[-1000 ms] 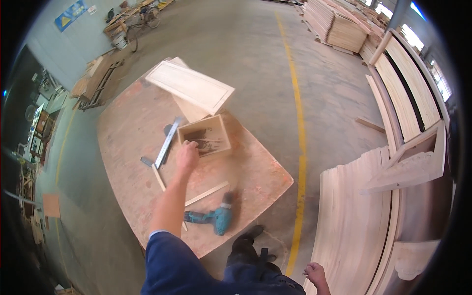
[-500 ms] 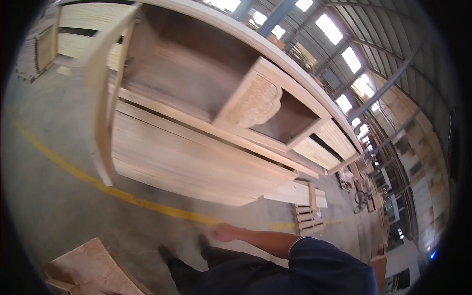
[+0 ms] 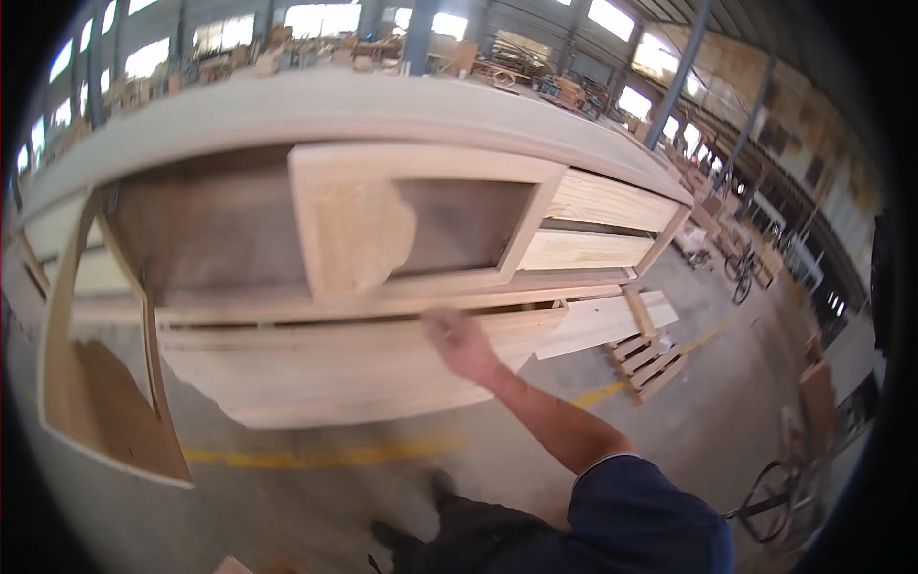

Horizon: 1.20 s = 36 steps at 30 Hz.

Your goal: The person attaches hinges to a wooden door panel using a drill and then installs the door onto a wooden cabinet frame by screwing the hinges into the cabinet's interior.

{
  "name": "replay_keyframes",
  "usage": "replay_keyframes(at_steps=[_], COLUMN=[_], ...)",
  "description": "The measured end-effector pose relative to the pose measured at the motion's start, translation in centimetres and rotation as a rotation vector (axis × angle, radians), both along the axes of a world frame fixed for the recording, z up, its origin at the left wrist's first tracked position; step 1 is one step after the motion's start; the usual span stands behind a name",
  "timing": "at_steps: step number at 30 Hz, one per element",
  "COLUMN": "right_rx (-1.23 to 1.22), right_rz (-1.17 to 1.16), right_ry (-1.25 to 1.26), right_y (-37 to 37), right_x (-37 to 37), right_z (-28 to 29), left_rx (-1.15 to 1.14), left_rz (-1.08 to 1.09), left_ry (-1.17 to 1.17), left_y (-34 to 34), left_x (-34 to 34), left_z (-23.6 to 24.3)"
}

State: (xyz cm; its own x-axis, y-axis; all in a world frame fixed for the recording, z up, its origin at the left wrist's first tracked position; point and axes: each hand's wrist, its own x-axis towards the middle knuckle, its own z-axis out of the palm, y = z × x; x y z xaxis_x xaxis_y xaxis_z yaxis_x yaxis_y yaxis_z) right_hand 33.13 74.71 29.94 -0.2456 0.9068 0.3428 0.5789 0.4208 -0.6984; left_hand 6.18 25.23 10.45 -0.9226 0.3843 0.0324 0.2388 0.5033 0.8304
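Observation:
A long, pale unfinished wooden cabinet (image 3: 593, 287) stretches across the view. My right hand (image 3: 461, 344) is raised in front of its lower part, below the middle door. Motion blurs its curled fingers; anything inside them is hidden, and I cannot tell whether it touches the wood. The middle door (image 3: 359, 230), with a curved-edge panel beside an opening, lies across the cabinet front. At the left a similar door (image 3: 105, 392) stands swung outward, beside a dark open compartment (image 3: 215, 234). A wide pale panel (image 3: 316, 378) spans below the cabinet front. My left hand is out of view.
Slatted drawer fronts (image 3: 593, 251) fill the cabinet's right end. On the floor at the right are a small wooden pallet (image 3: 650, 368) and a pale board (image 3: 602, 325). A yellow line (image 3: 325, 452) crosses the floor. Bicycles (image 3: 741, 273) and stacked wood stand farther right.
My right hand has risen from low by my legs to the cabinet front. The view has turned and levelled, showing more of the cabinet top and of the swung-out left door.

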Motion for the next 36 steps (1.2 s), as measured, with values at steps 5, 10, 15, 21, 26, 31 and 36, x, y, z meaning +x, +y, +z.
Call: replay_keyframes(at_steps=[5,10,15,21,26,31,36], right_rx=[-0.212,0.077,0.029,-0.067,-0.183,-0.135,0.028], right_rz=[0.203,-0.032,-0.077,-0.106,-0.042,0.040,0.152], right_ry=[0.236,0.491,0.687,1.010,1.015,1.047,0.827], right_y=[0.6,6.7,12.5,16.5,17.7,16.8,16.1], right_x=[2.3,5.1,6.4,10.9,12.1,10.3,7.5], right_z=[0.9,3.8,5.7,6.1,6.0,6.2,6.7], left_rx=[0.172,0.216,0.204,0.210,0.267,0.371,0.263], left_rz=[-0.240,-0.599,-0.573,-0.696,-0.688,-0.721,-0.759], left_ry=[0.012,0.081,0.097,0.127,0.183,0.222,0.122], left_y=[10.5,24.0,30.0,32.1,34.0,36.7,39.8], left_x=[5.5,9.9,12.7,14.3,15.7,16.1,11.3], left_z=[1.9,12.1,16.0,17.1,19.2,20.4,20.9])
